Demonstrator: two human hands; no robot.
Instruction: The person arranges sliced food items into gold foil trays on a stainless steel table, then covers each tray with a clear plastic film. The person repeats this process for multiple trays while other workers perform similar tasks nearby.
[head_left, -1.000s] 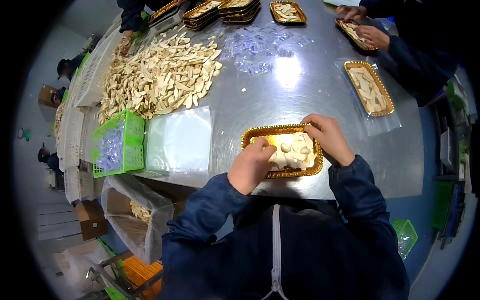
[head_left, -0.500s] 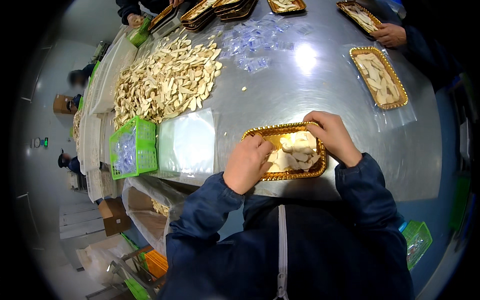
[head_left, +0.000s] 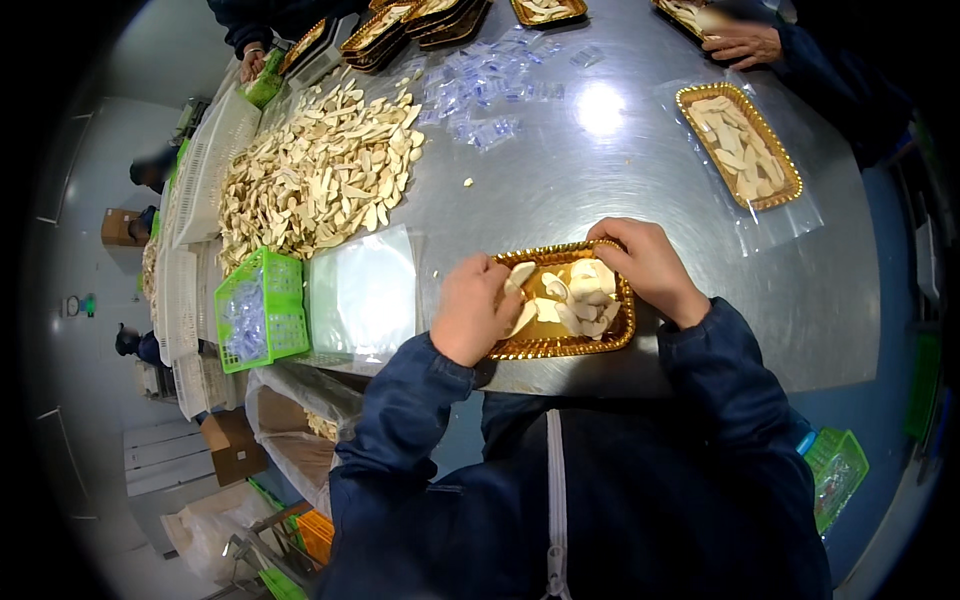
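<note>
Near the silver metal desk's [head_left: 520, 205] six o'clock edge sits a shiny gold rectangular tray [head_left: 565, 347], its thin cream-coloured slices [head_left: 587, 303] mostly toward three o'clock. The right hand [head_left: 648, 268] pinches its two o'clock corner; the left hand [head_left: 470, 310] curls at nine o'clock, its hold unclear.

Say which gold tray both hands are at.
The nearest gold tray, left hand and right hand at opposite ends; other trays are farther away.

Pale grey wall [head_left: 72, 245], blue floor [head_left: 825, 405]
A round white glare [head_left: 601, 108] marks the brushed-metal surface [head_left: 540, 190]; at far left, a small green light [head_left: 89, 304] glows against the wall.
</note>
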